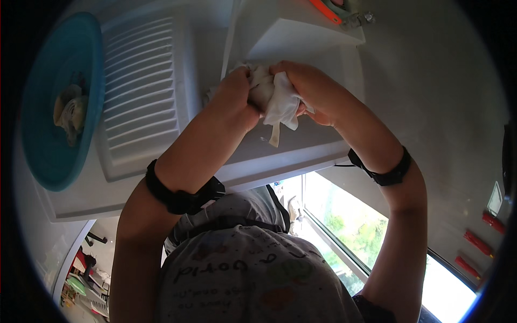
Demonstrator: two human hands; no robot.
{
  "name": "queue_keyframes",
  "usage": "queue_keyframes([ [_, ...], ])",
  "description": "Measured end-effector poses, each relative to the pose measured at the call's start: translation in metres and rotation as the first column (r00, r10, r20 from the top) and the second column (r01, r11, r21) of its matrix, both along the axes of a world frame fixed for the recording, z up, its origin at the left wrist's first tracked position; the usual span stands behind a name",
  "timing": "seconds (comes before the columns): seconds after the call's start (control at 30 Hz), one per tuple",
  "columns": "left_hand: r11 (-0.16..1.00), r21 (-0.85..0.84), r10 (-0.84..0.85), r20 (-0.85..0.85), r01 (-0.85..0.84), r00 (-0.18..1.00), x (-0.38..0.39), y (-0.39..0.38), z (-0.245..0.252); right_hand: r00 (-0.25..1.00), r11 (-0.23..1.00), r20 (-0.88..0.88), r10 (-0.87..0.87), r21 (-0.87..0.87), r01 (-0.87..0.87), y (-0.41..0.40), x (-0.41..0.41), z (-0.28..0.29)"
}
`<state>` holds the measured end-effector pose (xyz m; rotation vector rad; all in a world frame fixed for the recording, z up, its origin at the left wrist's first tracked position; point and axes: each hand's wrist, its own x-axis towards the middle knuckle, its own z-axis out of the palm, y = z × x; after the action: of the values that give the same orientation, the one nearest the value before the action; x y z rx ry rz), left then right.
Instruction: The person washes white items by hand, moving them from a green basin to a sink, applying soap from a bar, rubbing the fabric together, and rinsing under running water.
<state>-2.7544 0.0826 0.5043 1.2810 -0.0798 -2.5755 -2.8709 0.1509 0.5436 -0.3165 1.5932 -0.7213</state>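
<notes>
A bunched piece of white cloth (282, 103), likely a small garment, is held between both hands over the basin of a white laundry sink (282, 153). My left hand (238, 99) grips its left part, with the fingers mostly hidden. On the other side, my right hand (301, 80) is closed around the right part, and some fingertips show beneath the folds. A narrow cream strap (275, 135) dangles from the cloth. More white fabric shows behind my left hand, partly covered by it.
Left of the basin is a ribbed washboard (139, 89) moulded into the sink. A teal plastic tub (91, 161) rests beyond it, with pale crumpled fabric (72, 111) inside. An orange-edged object (327, 12) lies at the top. A bright window (343, 218) is at lower right.
</notes>
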Motion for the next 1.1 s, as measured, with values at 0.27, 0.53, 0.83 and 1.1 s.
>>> queue_keyframes([
  [0.27,0.996,-0.072,0.047,-0.03,-0.049,0.998,-0.005,0.006,-0.038,0.934,0.924,-0.089,-0.346,-0.205,0.323,-0.014,0.013,-0.056],
  [0.53,0.998,-0.011,-0.068,-0.279,0.067,0.958,0.019,-0.016,-0.102,0.534,0.884,-0.812,-0.237,-0.408,-0.227,0.008,0.082,-0.089],
  [0.83,0.97,-0.151,-0.166,0.147,0.189,0.975,0.004,-0.014,-0.117,-0.412,0.669,-0.886,0.213,0.439,-0.6,0.017,-0.017,-0.132],
  [1.1,0.961,-0.144,-0.192,0.274,0.238,0.942,0.003,-0.016,-0.094,-0.197,0.69,-0.88,0.432,0.463,-0.556,0.038,-0.105,-0.232],
])
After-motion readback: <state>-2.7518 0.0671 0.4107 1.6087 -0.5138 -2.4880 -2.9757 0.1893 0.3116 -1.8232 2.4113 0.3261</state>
